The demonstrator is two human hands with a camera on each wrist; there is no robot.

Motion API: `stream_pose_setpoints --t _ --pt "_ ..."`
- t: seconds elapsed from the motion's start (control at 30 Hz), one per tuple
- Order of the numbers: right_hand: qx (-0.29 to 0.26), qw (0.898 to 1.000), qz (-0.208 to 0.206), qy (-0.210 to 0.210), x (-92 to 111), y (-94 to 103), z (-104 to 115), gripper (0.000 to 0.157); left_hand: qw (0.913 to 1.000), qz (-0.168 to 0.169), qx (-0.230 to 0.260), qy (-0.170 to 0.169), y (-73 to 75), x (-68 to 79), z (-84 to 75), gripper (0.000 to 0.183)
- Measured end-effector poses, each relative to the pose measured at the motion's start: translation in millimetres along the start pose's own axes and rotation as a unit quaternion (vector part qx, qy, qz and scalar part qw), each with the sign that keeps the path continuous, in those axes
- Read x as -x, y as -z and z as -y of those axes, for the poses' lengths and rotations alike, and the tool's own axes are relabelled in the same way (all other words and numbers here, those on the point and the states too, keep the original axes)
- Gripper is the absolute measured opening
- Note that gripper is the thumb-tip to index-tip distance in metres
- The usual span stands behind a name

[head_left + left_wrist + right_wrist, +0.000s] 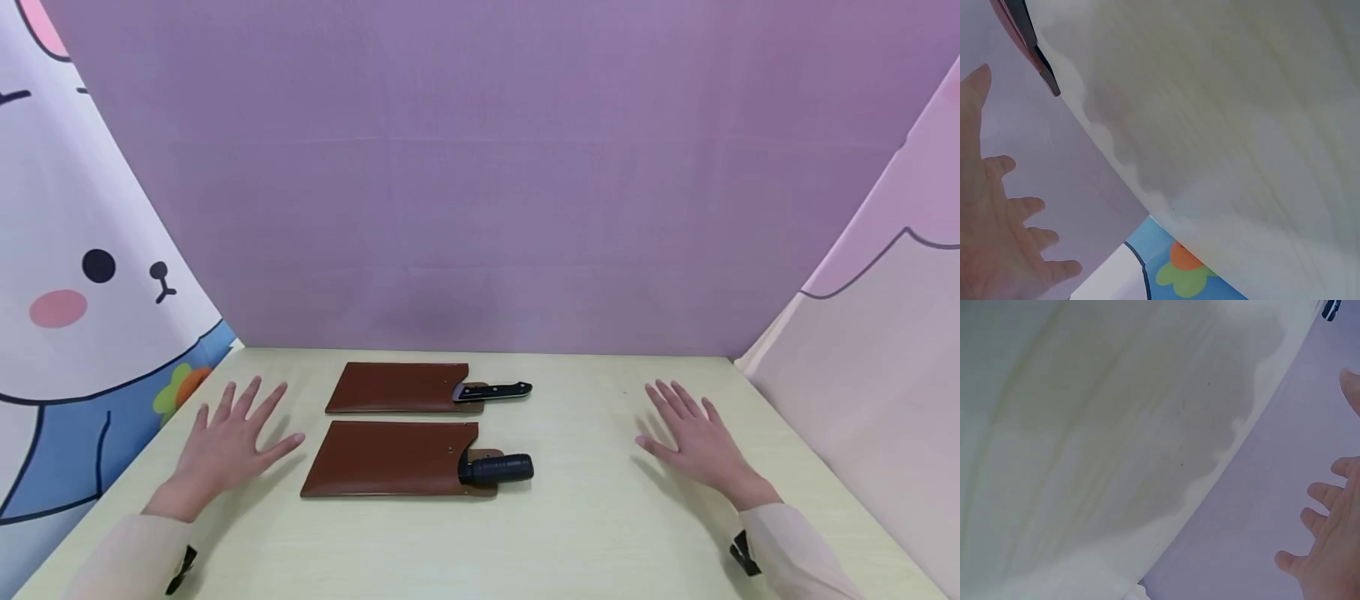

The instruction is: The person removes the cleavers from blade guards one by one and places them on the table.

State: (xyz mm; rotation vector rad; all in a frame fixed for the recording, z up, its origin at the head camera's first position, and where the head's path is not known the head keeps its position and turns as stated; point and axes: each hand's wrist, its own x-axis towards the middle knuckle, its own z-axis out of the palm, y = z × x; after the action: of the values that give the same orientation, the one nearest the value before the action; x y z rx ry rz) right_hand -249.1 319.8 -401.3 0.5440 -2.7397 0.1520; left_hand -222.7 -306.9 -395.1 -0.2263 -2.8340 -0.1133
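Two brown leather-like sheaths lie one behind the other on the table, left of its middle. From the rear sheath (401,387) sticks a black riveted knife handle (498,391), pointing right. The front sheath (386,460) has a thicker, ribbed black handle (498,469) coming out of its right end; the blades are hidden inside. My left hand (228,446) hovers over the table left of the sheaths, fingers spread and holding nothing. Far to the right, my right hand (693,437) is also held over the table with straight fingers, nothing in it.
The pale wood-grain table (577,542) ends at a purple cloth backdrop (487,183). On the left hangs a curtain (135,333) with a cartoon animal print, and on the right a pink and white one (885,358). Dark straps show at both sleeves.
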Motion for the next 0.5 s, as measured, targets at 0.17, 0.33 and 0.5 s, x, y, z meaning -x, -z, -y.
stream_pose_setpoints --t 0.17,0.33,0.5 --pt "0.003 1.0 -0.006 0.015 -1.7 0.9 5.8 0.076 0.9999 -0.002 -0.002 -0.011 -1.3 -1.7 -4.3 0.085" --pt "0.005 0.999 -0.008 0.031 -3.9 0.4 10.6 0.074 0.9996 -0.007 -0.006 -0.026 -2.0 -2.9 -9.5 0.083" --pt "0.012 0.998 -0.015 0.055 -5.2 -2.3 13.6 0.074 0.9987 -0.019 -0.02 -0.043 -2.4 -3.3 -15.6 0.081"
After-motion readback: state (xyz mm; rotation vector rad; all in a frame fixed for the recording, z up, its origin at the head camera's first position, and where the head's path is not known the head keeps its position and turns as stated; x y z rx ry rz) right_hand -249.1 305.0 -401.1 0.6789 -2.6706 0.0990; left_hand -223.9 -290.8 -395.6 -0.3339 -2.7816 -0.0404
